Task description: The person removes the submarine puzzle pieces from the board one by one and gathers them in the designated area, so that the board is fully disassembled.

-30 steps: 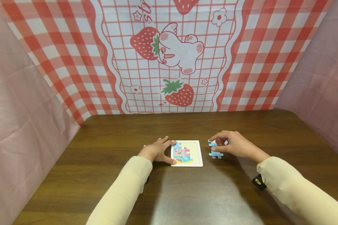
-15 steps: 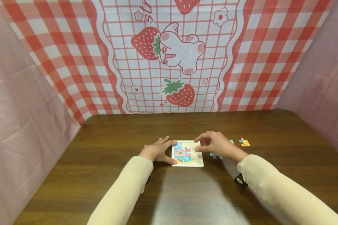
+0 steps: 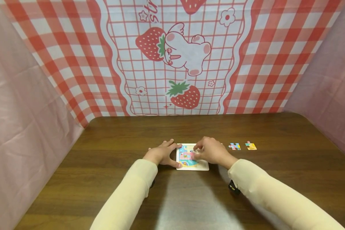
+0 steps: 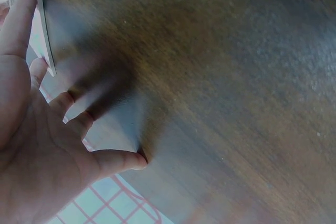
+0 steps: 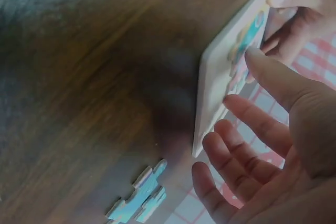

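Observation:
A white-framed jigsaw tray (image 3: 202,168) with a partly filled pink, teal and yellow picture lies on the table. My left hand (image 3: 160,155) rests at its left edge; the thumb and index fingertips touch the frame, and the left wrist view shows the other fingers spread. Over the tray's right side, my right hand (image 3: 214,151) holds a small jigsaw piece between thumb and index finger, mostly hidden by the fingers. Its other fingers are loosely bent in the right wrist view. Beyond them lies a blue jigsaw piece (image 5: 139,198).
Right of the tray, a blue-pink jigsaw piece (image 3: 234,146) and a yellow one (image 3: 250,146) lie on the brown wooden table (image 3: 178,198). A red-and-white strawberry cloth (image 3: 184,64) hangs behind the far edge, with pink cloth (image 3: 26,80) at the sides.
My right hand has moved left from the loose pieces to above the tray, uncovering two pieces on the right. The left hand has stayed at the tray's left edge.

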The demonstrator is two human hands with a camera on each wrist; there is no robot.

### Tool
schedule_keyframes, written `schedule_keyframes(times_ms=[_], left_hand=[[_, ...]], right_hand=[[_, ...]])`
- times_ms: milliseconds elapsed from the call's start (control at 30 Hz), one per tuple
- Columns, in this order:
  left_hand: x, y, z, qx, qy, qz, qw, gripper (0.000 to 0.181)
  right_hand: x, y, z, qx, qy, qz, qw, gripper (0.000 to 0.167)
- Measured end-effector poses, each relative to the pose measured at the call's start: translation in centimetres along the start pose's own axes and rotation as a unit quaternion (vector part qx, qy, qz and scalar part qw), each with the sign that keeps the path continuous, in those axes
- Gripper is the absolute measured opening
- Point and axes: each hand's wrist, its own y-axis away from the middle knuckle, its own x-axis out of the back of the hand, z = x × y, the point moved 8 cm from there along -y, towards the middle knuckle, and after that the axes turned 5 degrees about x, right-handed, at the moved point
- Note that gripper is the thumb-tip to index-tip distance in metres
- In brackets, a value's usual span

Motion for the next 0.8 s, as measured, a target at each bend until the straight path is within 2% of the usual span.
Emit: schedule_keyframes(times_ms=[133,267,533,800], left_hand=[[-0.03,-0.05,0.02,-0.001,-0.004,0.002,1.0,0.085],[-0.08,-0.11,-0.02,-0.001,-0.003,0.001,1.0,0.085],[-0.23,-0.16,-0.08,0.001,-0.006,-0.002,1.0,0.085],[-0.16,-0.12,-0.11,0.005,-0.011,-0.002,0.9999,0.086]], right_hand=[[-0.34,0.16,-0.25,0.007,0.037,-0.007,0.9993,0.032],[-0.3,0.19,-0.41,0.018,0.045,-0.005,0.9988,0.028],[-0.49,-0.2,-0.24,0.029,0.002,-0.004,0.9996,0.025],[-0.47,-0.07,-0.46,0.075,-0.007,0.012,0.9971,0.028]])
